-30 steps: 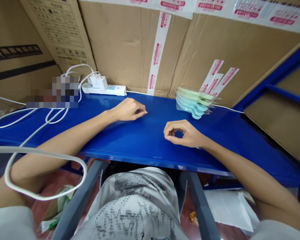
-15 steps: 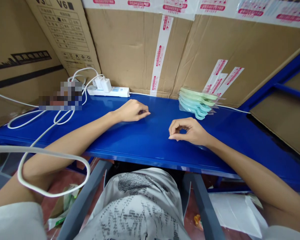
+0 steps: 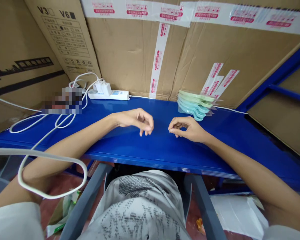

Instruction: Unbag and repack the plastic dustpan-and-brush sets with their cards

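My left hand (image 3: pixel 137 121) rests above the blue table (image 3: pixel 130 146), its fingers loosely curled with the thumb tip against them. Nothing shows in its grasp. To the right, my right hand (image 3: pixel 187 129) is curled too, thumb and index finger meeting in a ring through which blue tabletop is visible. It appears to hold nothing. Just behind the right hand lies a stack of pastel green and light blue flat, curved pieces (image 3: pixel 195 103) in clear wrapping. Neither hand touches this stack.
A white power strip (image 3: pixel 115 95) with plugs sits at the back left beside a blurred-out object (image 3: pixel 65 101). A white cable (image 3: pixel 52 158) loops over my left forearm. Cardboard panels (image 3: pixel 130 53) wall the back, and grey chair arms (image 3: pixel 90 200) flank my lap.
My left hand has turned and moved slightly down, its fingers now drooping below the thumb. The right hand has barely moved. The view has tilted up slightly.
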Demonstrator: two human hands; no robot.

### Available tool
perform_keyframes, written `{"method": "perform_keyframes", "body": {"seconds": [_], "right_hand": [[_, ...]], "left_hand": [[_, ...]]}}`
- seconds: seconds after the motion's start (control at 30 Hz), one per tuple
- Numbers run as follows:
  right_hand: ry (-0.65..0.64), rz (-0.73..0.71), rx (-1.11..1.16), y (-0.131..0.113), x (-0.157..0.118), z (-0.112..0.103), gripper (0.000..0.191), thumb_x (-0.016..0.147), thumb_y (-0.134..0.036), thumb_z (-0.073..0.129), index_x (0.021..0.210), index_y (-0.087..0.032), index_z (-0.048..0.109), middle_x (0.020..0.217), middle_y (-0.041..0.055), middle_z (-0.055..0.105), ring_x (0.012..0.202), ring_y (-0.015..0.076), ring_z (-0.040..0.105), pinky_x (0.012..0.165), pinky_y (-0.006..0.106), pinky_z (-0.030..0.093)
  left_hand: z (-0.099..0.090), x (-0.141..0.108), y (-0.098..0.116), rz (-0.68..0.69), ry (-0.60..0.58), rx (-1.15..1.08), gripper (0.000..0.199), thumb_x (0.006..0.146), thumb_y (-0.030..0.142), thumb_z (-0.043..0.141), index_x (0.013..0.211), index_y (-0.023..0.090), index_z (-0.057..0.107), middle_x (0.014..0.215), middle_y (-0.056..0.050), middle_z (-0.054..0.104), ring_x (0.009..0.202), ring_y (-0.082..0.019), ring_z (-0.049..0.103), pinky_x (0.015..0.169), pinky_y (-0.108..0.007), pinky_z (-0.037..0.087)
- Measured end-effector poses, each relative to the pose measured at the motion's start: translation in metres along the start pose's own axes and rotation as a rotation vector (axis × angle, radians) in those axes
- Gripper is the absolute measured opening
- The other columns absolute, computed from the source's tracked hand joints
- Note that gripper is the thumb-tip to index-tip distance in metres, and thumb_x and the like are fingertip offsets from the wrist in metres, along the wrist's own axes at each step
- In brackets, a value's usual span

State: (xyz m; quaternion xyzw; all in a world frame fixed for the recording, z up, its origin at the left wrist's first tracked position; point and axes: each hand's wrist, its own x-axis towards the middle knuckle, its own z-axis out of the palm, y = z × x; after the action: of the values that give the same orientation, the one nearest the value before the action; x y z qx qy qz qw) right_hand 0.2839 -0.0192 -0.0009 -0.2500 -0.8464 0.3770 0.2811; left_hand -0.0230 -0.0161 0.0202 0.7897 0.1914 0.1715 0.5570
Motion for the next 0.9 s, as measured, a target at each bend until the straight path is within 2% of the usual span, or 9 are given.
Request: {"method": "perform_keyframes", "body": {"seconds": [0.1, 0.27, 0.37, 0.5, 0.67, 0.9], "right_hand": [[-0.014, -0.005, -0.013, 0.000, 0.001, 0.001, 0.028, 0.094, -0.043, 0.076, 0.090, -0.015, 0.072, 0.081, 0.0033, 0.070, 0.060, 0.0108, 0.065, 0.057, 0.023, 0.053], [-0.020, -0.049, -0.033, -0.003, 0.001, 0.000, 0.026, 0.093, -0.040, 0.078, 0.084, -0.015, 0.072, 0.083, 0.0041, 0.071, 0.063, 0.0104, 0.064, 0.060, 0.023, 0.053], [-0.039, -0.045, -0.007, -0.005, 0.001, 0.000, 0.027, 0.093, -0.041, 0.077, 0.088, -0.015, 0.074, 0.089, 0.0055, 0.072, 0.061, 0.0097, 0.065, 0.057, 0.022, 0.053], [-0.017, -0.023, 0.150, -0.007, 0.000, 0.001, 0.025, 0.092, -0.038, 0.080, 0.088, -0.014, 0.072, 0.086, 0.0041, 0.071, 0.057, 0.0087, 0.063, 0.051, 0.020, 0.051], [-0.019, -0.117, 0.402, -0.008, -0.002, 0.001, 0.017, 0.089, -0.027, 0.083, 0.086, -0.014, 0.073, 0.085, 0.0040, 0.072, 0.052, 0.0063, 0.059, 0.045, 0.018, 0.047], [-0.073, -0.160, 0.539, -0.013, -0.004, 0.002, 0.011, 0.089, -0.021, 0.083, 0.088, -0.013, 0.074, 0.083, 0.0041, 0.071, 0.052, 0.0062, 0.058, 0.044, 0.018, 0.046]], "left_hand": [[-0.011, 0.004, -0.012, 0.040, 0.261, 0.016, 0.036, 0.083, 0.050, 0.087, 0.086, 0.015, 0.077, 0.085, -0.010, 0.078, 0.067, -0.016, 0.072, 0.061, -0.026, 0.061], [-0.021, 0.006, -0.021, 0.074, 0.410, 0.128, 0.036, 0.085, 0.049, 0.083, 0.084, 0.014, 0.075, 0.078, -0.010, 0.078, 0.063, -0.015, 0.071, 0.060, -0.026, 0.061], [-0.019, 0.007, -0.024, 0.067, 0.421, 0.174, 0.034, 0.085, 0.048, 0.081, 0.084, 0.014, 0.076, 0.078, -0.010, 0.078, 0.063, -0.015, 0.071, 0.060, -0.027, 0.061], [-0.016, 0.009, -0.026, 0.046, 0.404, 0.072, 0.033, 0.082, 0.044, 0.085, 0.083, 0.013, 0.075, 0.078, -0.009, 0.077, 0.060, -0.013, 0.070, 0.059, -0.024, 0.059], [-0.013, 0.011, -0.023, -0.008, 0.422, -0.045, 0.032, 0.074, 0.038, 0.092, 0.080, 0.011, 0.075, 0.074, -0.007, 0.076, 0.059, -0.011, 0.068, 0.057, -0.021, 0.057], [-0.012, 0.012, -0.025, -0.027, 0.426, -0.043, 0.030, 0.074, 0.035, 0.093, 0.081, 0.010, 0.077, 0.076, -0.008, 0.076, 0.061, -0.012, 0.068, 0.058, -0.021, 0.057]]}}
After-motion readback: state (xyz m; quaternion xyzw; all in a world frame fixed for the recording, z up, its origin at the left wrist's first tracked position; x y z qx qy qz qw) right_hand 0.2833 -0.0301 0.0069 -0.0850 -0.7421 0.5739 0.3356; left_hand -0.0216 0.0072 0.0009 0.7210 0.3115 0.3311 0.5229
